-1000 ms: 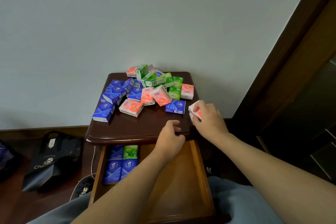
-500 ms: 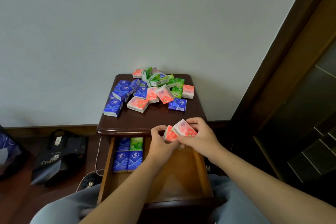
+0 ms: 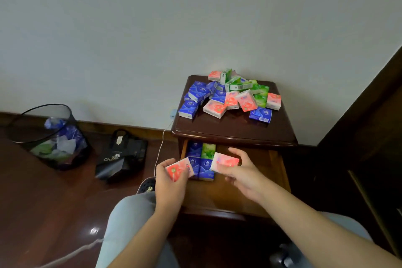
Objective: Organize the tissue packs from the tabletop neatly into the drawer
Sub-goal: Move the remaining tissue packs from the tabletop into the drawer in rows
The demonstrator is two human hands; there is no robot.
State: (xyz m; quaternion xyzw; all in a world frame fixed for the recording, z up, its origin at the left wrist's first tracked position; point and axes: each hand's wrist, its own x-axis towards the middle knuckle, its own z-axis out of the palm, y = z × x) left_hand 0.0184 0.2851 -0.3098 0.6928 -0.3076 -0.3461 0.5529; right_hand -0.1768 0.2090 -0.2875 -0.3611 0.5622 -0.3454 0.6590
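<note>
A dark wooden desk stands against the wall, and its drawer is pulled open below the front edge. On the floor to the left of the desk stand one black mesh wastebasket with crumpled wrappers inside and one black shopping bag; a white cable runs down beside the desk's left side.

A loose pile of tissue packs covers the back half of the desk top. Blue packs cluster toward the back left corner, about eight of them, though overlap makes the count uncertain; one more blue pack lies apart near the right edge. About four green packs sit at the back middle, and five pink ones are scattered through the pile, the nearest of them lying toward the front.

In the drawer's back left corner four packs lie flat in a two-by-two block: three blue and one green, the green at the back right.

Above the open drawer each hand holds one pink pack. The left hand grips its pack with fingers curled round it, over the drawer's left edge. The right hand pinches its pack between thumb and fingers, just above the block of four.
</note>
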